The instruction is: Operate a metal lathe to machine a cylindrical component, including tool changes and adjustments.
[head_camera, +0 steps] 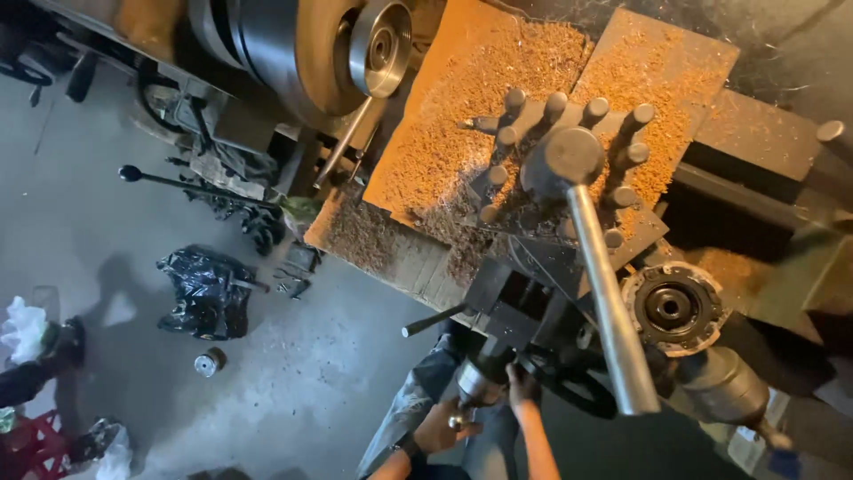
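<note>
Both hands, left hand (437,431) and right hand (520,387), grip lathe handles beneath the long lever (609,311).

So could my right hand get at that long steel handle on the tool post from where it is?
Probably yes: the right hand is at the black handwheel, and the steel handle ends just beside it with nothing between.

Two hands (437,428) (522,388), one black bag (206,293), one small metal cylinder (209,363)
</note>
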